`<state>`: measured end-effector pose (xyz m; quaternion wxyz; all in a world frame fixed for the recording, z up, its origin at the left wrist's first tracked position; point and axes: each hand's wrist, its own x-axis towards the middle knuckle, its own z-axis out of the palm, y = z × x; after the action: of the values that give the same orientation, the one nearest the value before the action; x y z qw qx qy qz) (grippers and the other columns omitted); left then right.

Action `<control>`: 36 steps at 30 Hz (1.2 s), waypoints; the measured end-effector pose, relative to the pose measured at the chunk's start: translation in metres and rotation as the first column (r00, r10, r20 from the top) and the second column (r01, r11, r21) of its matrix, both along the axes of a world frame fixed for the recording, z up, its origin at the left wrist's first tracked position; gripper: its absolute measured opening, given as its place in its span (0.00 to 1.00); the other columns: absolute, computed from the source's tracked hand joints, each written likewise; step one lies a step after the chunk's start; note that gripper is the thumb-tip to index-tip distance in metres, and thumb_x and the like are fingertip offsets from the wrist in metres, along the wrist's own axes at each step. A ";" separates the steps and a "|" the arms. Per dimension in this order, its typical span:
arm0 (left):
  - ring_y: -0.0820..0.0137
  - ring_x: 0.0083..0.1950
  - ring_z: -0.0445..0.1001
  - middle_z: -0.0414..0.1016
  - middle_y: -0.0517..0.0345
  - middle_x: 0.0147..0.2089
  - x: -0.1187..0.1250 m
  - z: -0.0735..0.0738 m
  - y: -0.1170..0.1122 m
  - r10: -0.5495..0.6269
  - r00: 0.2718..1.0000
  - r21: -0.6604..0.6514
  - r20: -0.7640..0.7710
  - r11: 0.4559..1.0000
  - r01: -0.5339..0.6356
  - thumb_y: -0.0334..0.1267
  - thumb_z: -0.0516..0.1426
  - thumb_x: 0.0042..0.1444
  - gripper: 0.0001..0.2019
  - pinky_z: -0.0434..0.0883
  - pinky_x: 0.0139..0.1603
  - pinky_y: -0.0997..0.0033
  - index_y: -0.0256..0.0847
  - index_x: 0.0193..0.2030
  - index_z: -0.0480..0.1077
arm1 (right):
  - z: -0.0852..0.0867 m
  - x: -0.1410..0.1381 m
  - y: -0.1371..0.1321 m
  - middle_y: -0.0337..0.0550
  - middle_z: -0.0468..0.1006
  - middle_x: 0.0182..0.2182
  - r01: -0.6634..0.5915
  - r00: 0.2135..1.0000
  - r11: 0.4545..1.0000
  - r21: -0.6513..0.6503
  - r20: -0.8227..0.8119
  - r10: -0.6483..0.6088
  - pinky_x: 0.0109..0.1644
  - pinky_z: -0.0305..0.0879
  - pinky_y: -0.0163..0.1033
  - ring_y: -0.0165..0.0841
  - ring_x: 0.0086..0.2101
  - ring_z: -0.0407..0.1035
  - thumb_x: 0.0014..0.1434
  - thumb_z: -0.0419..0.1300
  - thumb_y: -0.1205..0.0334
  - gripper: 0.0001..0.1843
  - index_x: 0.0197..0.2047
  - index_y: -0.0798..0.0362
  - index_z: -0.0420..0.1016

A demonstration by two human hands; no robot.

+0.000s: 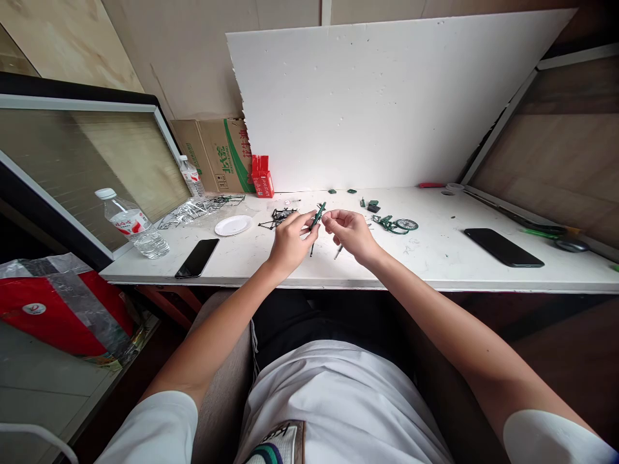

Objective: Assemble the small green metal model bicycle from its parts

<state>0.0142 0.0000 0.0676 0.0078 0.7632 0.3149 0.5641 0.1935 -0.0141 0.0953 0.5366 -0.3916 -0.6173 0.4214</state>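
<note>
My left hand is closed in a pinch on a small dark green plastic model part, held just above the white table. My right hand sits close beside it, fingers curled and pinched toward the same part; whether it grips the part or something smaller I cannot make out. Both hands hover over the table's middle. A thin dark stick lies under my right hand. A black parts frame lies just left of my left hand.
A green wheel piece and several small green parts lie to the right. Two black phones flank me. A white plate, clear bags, two water bottles, a red box and a white foam board stand behind.
</note>
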 end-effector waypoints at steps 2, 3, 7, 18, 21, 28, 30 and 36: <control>0.69 0.45 0.82 0.79 0.52 0.46 -0.001 0.000 0.000 0.004 1.000 0.016 -0.009 1.000 -0.004 0.36 0.61 0.68 0.15 0.84 0.48 0.69 0.39 0.60 0.77 | 0.001 0.000 0.000 0.40 0.71 0.28 -0.021 1.000 1.000 -0.022 -0.017 0.021 0.26 0.59 0.36 0.28 0.26 0.59 0.55 0.72 0.36 0.26 0.36 0.52 0.79; 0.69 0.45 0.82 0.79 0.52 0.46 -0.001 0.000 0.001 0.011 1.000 0.024 -0.018 1.000 -0.010 0.36 0.61 0.68 0.15 0.84 0.48 0.69 0.39 0.60 0.77 | 0.001 0.001 0.000 0.40 0.71 0.28 -0.036 0.999 0.999 -0.029 -0.024 0.036 0.27 0.59 0.36 0.28 0.26 0.59 0.55 0.72 0.36 0.25 0.35 0.52 0.79; 0.68 0.46 0.82 0.80 0.51 0.47 -0.004 -0.001 0.002 0.044 0.996 0.060 -0.076 0.997 -0.040 0.37 0.59 0.70 0.16 0.83 0.50 0.67 0.41 0.62 0.76 | 0.003 0.005 0.002 0.39 0.69 0.28 -0.127 0.991 0.988 -0.086 -0.056 0.123 0.29 0.59 0.35 0.28 0.29 0.59 0.55 0.72 0.38 0.25 0.29 0.52 0.75; 0.68 0.47 0.82 0.80 0.51 0.47 -0.005 0.000 0.003 0.031 0.996 0.077 -0.089 0.997 -0.024 0.36 0.59 0.70 0.16 0.83 0.51 0.68 0.40 0.62 0.76 | 0.005 0.013 0.006 0.40 0.70 0.29 -0.181 0.983 0.978 -0.103 -0.025 0.179 0.30 0.59 0.34 0.29 0.31 0.61 0.56 0.72 0.41 0.23 0.28 0.52 0.75; 0.68 0.46 0.82 0.80 0.52 0.46 -0.003 0.002 0.000 0.017 0.999 0.038 -0.035 0.999 -0.016 0.37 0.60 0.68 0.15 0.85 0.48 0.69 0.40 0.60 0.77 | 0.006 0.011 0.004 0.41 0.74 0.30 -0.104 0.994 0.994 -0.030 0.019 0.105 0.30 0.59 0.36 0.30 0.30 0.63 0.55 0.73 0.40 0.22 0.33 0.52 0.79; 0.68 0.46 0.82 0.80 0.51 0.47 0.000 0.005 -0.006 -0.034 0.999 -0.022 0.026 0.999 0.035 0.37 0.61 0.67 0.14 0.86 0.46 0.70 0.40 0.58 0.79 | 0.003 0.006 -0.005 0.45 0.79 0.36 0.082 0.976 0.951 0.299 0.170 -0.137 0.36 0.63 0.40 0.37 0.38 0.71 0.62 0.68 0.46 0.15 0.39 0.49 0.80; 0.68 0.46 0.82 0.80 0.51 0.47 0.000 0.006 -0.006 -0.040 0.999 -0.029 0.029 0.999 0.041 0.37 0.61 0.67 0.15 0.86 0.46 0.69 0.40 0.58 0.79 | 0.002 0.005 -0.007 0.46 0.79 0.37 0.098 0.963 0.934 0.345 0.204 -0.176 0.37 0.63 0.41 0.38 0.39 0.71 0.63 0.67 0.48 0.12 0.40 0.48 0.80; 0.68 0.46 0.82 0.80 0.52 0.45 0.000 0.004 -0.005 -0.032 0.999 -0.017 0.024 0.999 0.032 0.36 0.61 0.67 0.15 0.85 0.46 0.69 0.40 0.59 0.79 | -0.002 0.003 -0.006 0.46 0.78 0.37 0.135 0.948 0.916 0.379 0.220 -0.231 0.40 0.64 0.43 0.40 0.40 0.71 0.63 0.66 0.51 0.10 0.39 0.47 0.79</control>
<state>0.0145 -0.0052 0.0717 0.0272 0.7613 0.3074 0.5703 0.1965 -0.0205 0.0934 0.5506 -0.3953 -0.7092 0.1940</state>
